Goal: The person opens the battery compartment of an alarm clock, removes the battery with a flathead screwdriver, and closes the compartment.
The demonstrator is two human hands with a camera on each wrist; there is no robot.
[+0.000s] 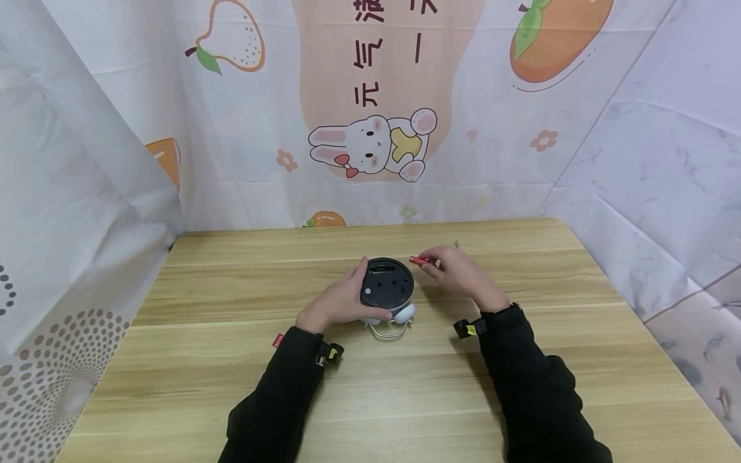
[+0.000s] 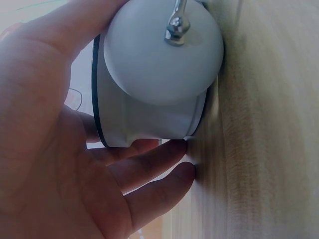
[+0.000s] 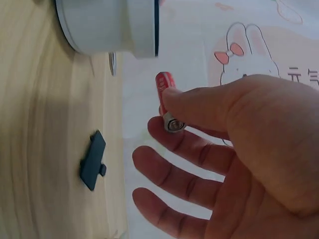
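Observation:
A white twin-bell alarm clock (image 1: 386, 284) lies face down on the table, its black back up and a slot-like battery compartment (image 1: 382, 269) uncovered. My left hand (image 1: 341, 297) grips the clock from the left, thumb at the near bell side and fingers around the far left rim. In the left wrist view a white bell (image 2: 162, 55) hides much of the clock. My right hand (image 1: 457, 270) pinches a red battery (image 3: 165, 92) between thumb and index finger, just right of the clock and apart from it. The other right fingers are loosely bent.
A small black battery cover (image 3: 93, 160) lies on the wooden table (image 1: 231, 386), below the right hand in the right wrist view. A red tag (image 1: 278, 340) shows beside the left sleeve. A printed cloth (image 1: 243, 141) hangs behind the table.

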